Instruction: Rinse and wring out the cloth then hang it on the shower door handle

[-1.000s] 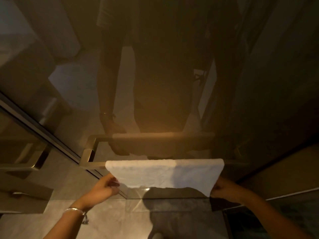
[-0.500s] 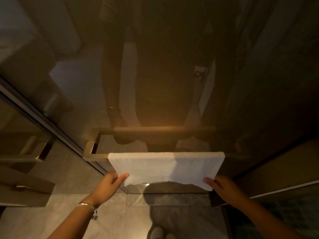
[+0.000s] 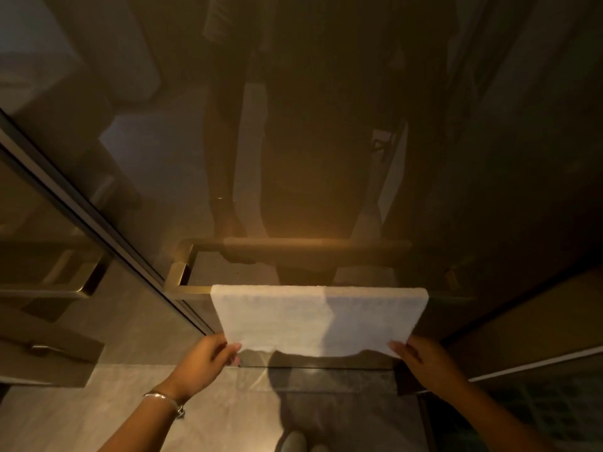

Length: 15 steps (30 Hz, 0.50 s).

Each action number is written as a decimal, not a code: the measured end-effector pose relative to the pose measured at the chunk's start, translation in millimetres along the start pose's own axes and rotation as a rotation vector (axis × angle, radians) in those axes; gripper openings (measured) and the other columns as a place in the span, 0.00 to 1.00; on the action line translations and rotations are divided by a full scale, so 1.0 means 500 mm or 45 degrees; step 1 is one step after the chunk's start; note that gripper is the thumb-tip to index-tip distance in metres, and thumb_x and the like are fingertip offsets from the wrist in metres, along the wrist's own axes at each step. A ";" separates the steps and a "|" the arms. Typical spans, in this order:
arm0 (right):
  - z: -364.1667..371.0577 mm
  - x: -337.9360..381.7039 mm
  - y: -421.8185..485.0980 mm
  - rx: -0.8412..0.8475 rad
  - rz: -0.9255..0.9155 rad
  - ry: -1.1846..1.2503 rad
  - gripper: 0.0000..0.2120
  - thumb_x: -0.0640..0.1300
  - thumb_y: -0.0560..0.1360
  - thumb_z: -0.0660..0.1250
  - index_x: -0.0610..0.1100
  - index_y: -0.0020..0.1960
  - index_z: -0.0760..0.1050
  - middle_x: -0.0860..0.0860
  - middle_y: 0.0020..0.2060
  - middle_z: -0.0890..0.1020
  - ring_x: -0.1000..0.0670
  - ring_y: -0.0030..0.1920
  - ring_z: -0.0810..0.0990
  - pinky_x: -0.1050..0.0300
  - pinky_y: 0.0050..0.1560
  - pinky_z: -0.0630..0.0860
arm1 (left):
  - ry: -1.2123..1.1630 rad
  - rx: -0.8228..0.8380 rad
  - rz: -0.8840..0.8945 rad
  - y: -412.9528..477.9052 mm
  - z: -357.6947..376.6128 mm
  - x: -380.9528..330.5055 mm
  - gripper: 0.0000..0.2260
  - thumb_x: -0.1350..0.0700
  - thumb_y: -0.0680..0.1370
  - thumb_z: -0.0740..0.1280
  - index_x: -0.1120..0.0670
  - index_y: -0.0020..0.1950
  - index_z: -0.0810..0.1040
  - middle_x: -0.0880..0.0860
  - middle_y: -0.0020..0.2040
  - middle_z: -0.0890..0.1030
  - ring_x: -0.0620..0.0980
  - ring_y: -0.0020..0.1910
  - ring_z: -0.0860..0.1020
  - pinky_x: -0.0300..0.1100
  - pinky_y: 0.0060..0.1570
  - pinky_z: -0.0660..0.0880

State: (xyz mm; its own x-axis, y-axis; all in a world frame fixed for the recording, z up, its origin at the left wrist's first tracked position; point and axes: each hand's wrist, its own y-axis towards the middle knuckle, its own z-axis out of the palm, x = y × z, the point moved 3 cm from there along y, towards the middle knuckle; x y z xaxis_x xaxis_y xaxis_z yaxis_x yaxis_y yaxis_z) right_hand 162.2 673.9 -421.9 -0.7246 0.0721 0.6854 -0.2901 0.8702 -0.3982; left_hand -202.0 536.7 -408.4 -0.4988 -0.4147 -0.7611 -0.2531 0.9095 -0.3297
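Observation:
A white cloth (image 3: 313, 318) hangs folded over the brass handle (image 3: 182, 290) of the dark glass shower door (image 3: 326, 141), spread flat across the bar. My left hand (image 3: 207, 357) pinches the cloth's lower left corner between thumb and fingers. At the lower right corner, my right hand (image 3: 424, 360) holds the edge with its fingertips. Most of the bar is hidden under the cloth; only its left end and bracket show.
The glass reflects a standing person and the cloth. A door frame (image 3: 98, 230) runs diagonally at the left, with another handle (image 3: 49, 291) beyond it. Grey floor tiles (image 3: 81, 419) lie below, and a shoe tip (image 3: 293, 443) shows at the bottom edge.
The cloth has been pulled lower and smoother over the handle. Both hands have stayed at its bottom corners while the view shifted slightly.

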 end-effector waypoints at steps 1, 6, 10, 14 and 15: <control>0.002 -0.006 -0.002 0.025 0.011 0.008 0.12 0.51 0.75 0.64 0.53 0.33 0.75 0.55 0.29 0.81 0.56 0.36 0.80 0.64 0.37 0.72 | 0.033 0.077 -0.030 -0.001 0.002 -0.001 0.08 0.56 0.78 0.63 0.53 0.40 0.78 0.54 0.34 0.83 0.48 0.35 0.81 0.43 0.42 0.79; 0.000 0.015 0.017 0.135 0.057 -0.163 0.17 0.50 0.76 0.63 0.50 0.29 0.69 0.53 0.27 0.72 0.56 0.31 0.74 0.65 0.35 0.68 | 0.235 0.248 -0.105 0.027 -0.015 -0.028 0.03 0.56 0.79 0.61 0.50 0.51 0.74 0.51 0.43 0.79 0.49 0.43 0.79 0.41 0.47 0.76; 0.004 -0.013 0.008 0.345 0.128 -0.259 0.07 0.43 0.75 0.63 0.48 0.37 0.74 0.47 0.39 0.79 0.49 0.43 0.78 0.57 0.46 0.75 | 0.383 0.289 -0.254 0.014 -0.013 -0.003 0.09 0.61 0.74 0.66 0.56 0.55 0.74 0.53 0.46 0.78 0.48 0.43 0.77 0.38 0.42 0.75; 0.013 -0.032 -0.009 0.317 0.184 -0.155 0.09 0.39 0.75 0.63 0.47 0.36 0.72 0.50 0.33 0.77 0.53 0.35 0.75 0.63 0.37 0.73 | 0.394 0.152 -0.245 -0.014 -0.010 0.006 0.04 0.63 0.74 0.63 0.60 0.43 0.78 0.54 0.35 0.80 0.50 0.34 0.78 0.44 0.40 0.77; 0.013 -0.029 -0.015 0.302 0.191 -0.107 0.09 0.39 0.75 0.63 0.46 0.36 0.72 0.49 0.32 0.76 0.54 0.33 0.75 0.64 0.34 0.72 | 0.376 0.112 -0.234 -0.020 -0.007 0.003 0.05 0.63 0.74 0.63 0.61 0.43 0.78 0.54 0.34 0.80 0.51 0.33 0.77 0.45 0.41 0.77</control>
